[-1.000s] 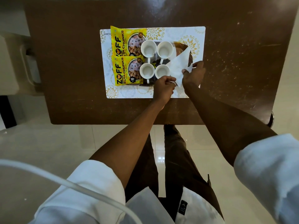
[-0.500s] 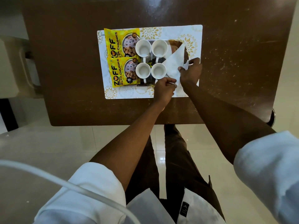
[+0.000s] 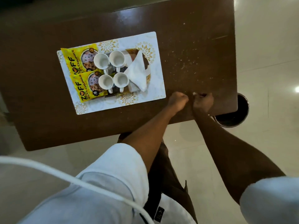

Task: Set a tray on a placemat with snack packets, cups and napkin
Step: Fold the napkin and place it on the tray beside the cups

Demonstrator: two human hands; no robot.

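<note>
A white placemat (image 3: 159, 88) with gold flowers lies on the brown table (image 3: 194, 46). On it sits a tray (image 3: 129, 51), mostly covered. Two yellow snack packets (image 3: 76, 62) overlap at its left. Several white cups (image 3: 101, 61) stand in the middle. A folded white napkin (image 3: 137, 73) lies as a triangle at the tray's right end. My left hand (image 3: 178, 101) and my right hand (image 3: 203, 102) are off the mat, side by side to the right of its near corner. Both have closed fingers. A tiny white speck (image 3: 194, 93) shows at my right fingertips.
White crumbs are scattered over the table's right part. A dark round bin (image 3: 233, 117) stands on the pale floor, partly under the table's near right corner. A white cable (image 3: 64, 175) crosses the lower left of the view.
Both hands have let go of the napkin and moved right, off the placemat, onto the bare table. The napkin now lies still on the tray. The view has shifted and tilted.
</note>
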